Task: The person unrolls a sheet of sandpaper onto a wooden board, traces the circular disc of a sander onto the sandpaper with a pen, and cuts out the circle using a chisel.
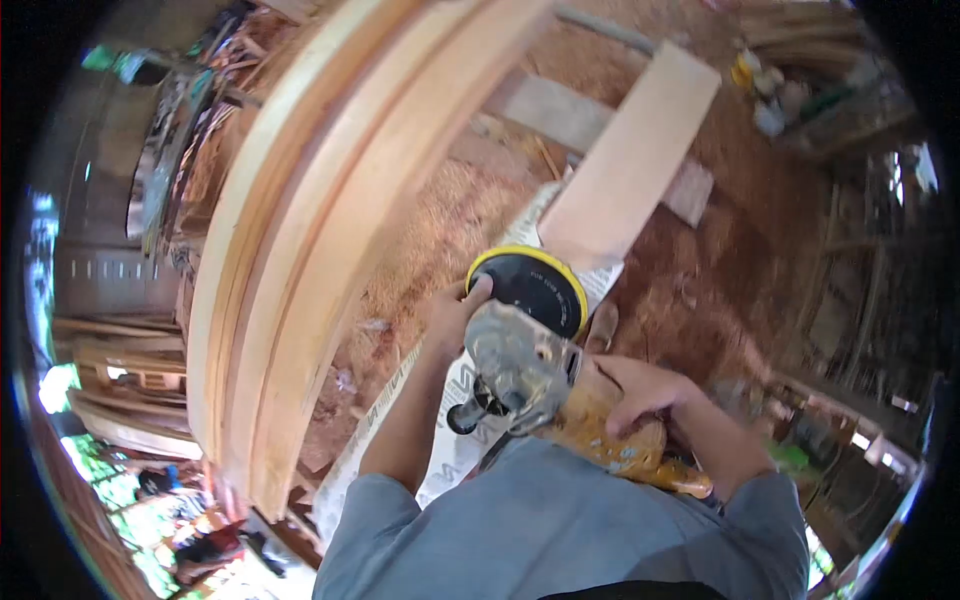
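Note:
An angle grinder [530, 365] with a worn metal head and an orange body is held close against my torso. My right hand [645, 392] is wrapped round its orange body. A round black backing pad [525, 290] with a yellow rim faces up at the tool's front. My left hand [458, 308] grips the pad's left edge, thumb on top and the other fingers hidden under it. Just beyond the pad lies a pale wooden plank [640, 155], its near end resting over printed white sheeting [432, 432].
Long curved wooden boards [330, 190] stand side by side on the left. Sawdust [430, 240] covers the reddish ground. A grey board [550, 112] lies crosswise under the plank. Stacked timber [130, 375] is at far left, and assorted items [775, 95] sit at the upper right.

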A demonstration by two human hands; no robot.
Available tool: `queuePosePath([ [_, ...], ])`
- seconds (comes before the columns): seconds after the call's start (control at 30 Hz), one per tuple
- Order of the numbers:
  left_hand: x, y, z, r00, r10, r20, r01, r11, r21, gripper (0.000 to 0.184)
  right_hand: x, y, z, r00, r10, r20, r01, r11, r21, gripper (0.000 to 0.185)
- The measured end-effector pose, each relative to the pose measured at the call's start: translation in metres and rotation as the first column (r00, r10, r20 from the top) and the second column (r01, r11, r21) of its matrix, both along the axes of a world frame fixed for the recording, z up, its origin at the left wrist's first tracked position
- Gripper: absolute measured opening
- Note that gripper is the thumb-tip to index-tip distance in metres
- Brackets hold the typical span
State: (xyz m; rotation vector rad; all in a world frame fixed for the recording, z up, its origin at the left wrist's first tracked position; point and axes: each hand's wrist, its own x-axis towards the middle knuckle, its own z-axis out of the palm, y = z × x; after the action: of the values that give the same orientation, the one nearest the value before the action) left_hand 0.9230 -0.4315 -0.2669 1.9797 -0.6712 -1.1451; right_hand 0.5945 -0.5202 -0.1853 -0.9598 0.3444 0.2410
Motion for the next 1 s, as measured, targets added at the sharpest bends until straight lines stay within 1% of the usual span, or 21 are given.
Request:
queuePosePath([
  [0.07,-0.013,-0.008,0.054,0.898,0.203,-0.391,-0.252,0.965,-0.079,0.047,0.013,-0.004,0.030,1.000,0.016,-0.020,-0.017,0.998,-0.066,0.100],
  [0.1,-0.014,-0.005,0.062,0.852,0.176,-0.493,-0.279,0.949,-0.145,0.051,0.021,-0.003,0.041,0.999,0.004,-0.036,-0.007,0.997,-0.078,0.100],
  [0.13,-0.018,0.000,0.063,0.839,0.164,-0.519,-0.341,0.902,-0.266,0.047,0.029,-0.003,0.049,0.997,0.074,-0.020,-0.076,0.990,-0.121,0.100],
  [0.2,-0.016,0.005,0.044,0.871,0.176,-0.458,-0.319,0.913,-0.256,0.050,0.031,-0.009,0.056,0.992,0.072,-0.108,-0.080,0.994,-0.071,0.101],
  [0.27,-0.018,0.006,0.017,0.798,0.201,-0.569,-0.440,0.839,-0.319,0.059,0.037,-0.012,0.054,0.986,0.138,-0.095,-0.149,0.981,-0.126,0.101],
  [0.33,-0.021,0.010,-0.007,0.885,0.372,-0.280,-0.433,0.879,-0.199,0.075,0.040,-0.009,0.056,0.979,0.131,-0.160,-0.131,0.991,0.012,0.102],
  [0.4,-0.024,0.012,-0.016,0.886,0.342,-0.313,-0.420,0.877,-0.232,0.075,0.037,-0.012,0.046,0.970,0.176,-0.169,-0.189,0.980,-0.064,0.103],
  [0.47,-0.028,0.012,-0.012,0.894,0.328,-0.304,-0.406,0.880,-0.245,0.075,0.034,-0.009,0.042,0.974,0.140,-0.179,-0.140,0.990,0.011,0.103],
  [0.53,-0.028,0.011,-0.009,0.911,0.303,-0.279,-0.377,0.886,-0.269,0.075,0.029,-0.006,0.040,0.975,0.148,-0.168,-0.152,0.988,-0.011,0.102],
  [0.57,-0.028,0.009,-0.010,0.979,0.194,0.055,-0.175,0.952,-0.252,0.057,0.025,-0.009,0.034,0.978,0.131,-0.162,-0.134,0.991,-0.002,0.102],
  [0.6,-0.030,0.002,-0.015,0.926,0.043,0.376,0.019,0.987,-0.158,0.041,0.020,-0.013,0.028,0.982,0.108,-0.157,-0.108,0.994,0.005,0.102],
  [0.63,-0.026,-0.019,-0.047,0.935,0.013,0.353,0.003,0.999,-0.045,0.036,0.012,-0.019,0.017,0.982,0.116,-0.150,-0.118,0.993,-0.006,0.102],
  [0.67,-0.033,-0.027,-0.044,0.935,0.022,0.354,-0.001,0.998,-0.057,0.036,0.001,-0.028,0.008,0.977,0.121,-0.176,-0.126,0.992,-0.019,0.103],
  [0.73,-0.042,-0.045,-0.027,0.854,-0.105,0.509,0.146,0.988,-0.042,0.033,-0.007,-0.054,-0.001,0.975,0.106,-0.194,-0.116,0.993,-0.037,0.104],
  [0.77,-0.048,-0.052,-0.020,0.874,-0.080,0.479,0.123,0.991,-0.059,0.050,-0.011,-0.060,-0.005,0.979,0.149,-0.142,-0.172,0.971,-0.164,0.104],
  [0.8,-0.056,-0.064,-0.033,0.865,0.015,0.502,0.049,0.992,-0.114,0.049,-0.023,-0.059,-0.006,0.979,0.175,-0.108,-0.198,0.940,-0.276,0.104],
  [0.83,-0.066,-0.069,-0.023,0.760,-0.083,0.645,0.169,0.983,-0.073,0.037,-0.028,-0.056,0.007,0.981,0.173,-0.087,-0.192,0.936,-0.296,0.103],
  [0.9,-0.085,-0.083,0.001,0.433,-0.193,0.881,0.339,0.940,0.039,0.014,-0.038,-0.062,0.031,0.973,0.197,-0.124,-0.230,0.895,-0.381,0.102],
  [0.93,-0.089,-0.091,0.005,0.435,-0.331,0.837,0.466,0.878,0.105,0.019,-0.051,-0.064,0.025,0.977,0.167,-0.135,-0.202,0.926,-0.318,0.101],
  [0.97,-0.104,-0.103,0.009,0.478,-0.138,0.868,0.387,0.920,-0.067,0.021,-0.063,-0.070,0.016,0.981,0.163,-0.101,-0.189,0.911,-0.367,0.096],
  [1.0,-0.112,-0.106,0.035,0.414,-0.234,0.880,0.474,0.880,0.011,0.025,-0.071,-0.071,0.018,0.981,0.134,-0.140,-0.178,0.910,-0.374,0.090],
])
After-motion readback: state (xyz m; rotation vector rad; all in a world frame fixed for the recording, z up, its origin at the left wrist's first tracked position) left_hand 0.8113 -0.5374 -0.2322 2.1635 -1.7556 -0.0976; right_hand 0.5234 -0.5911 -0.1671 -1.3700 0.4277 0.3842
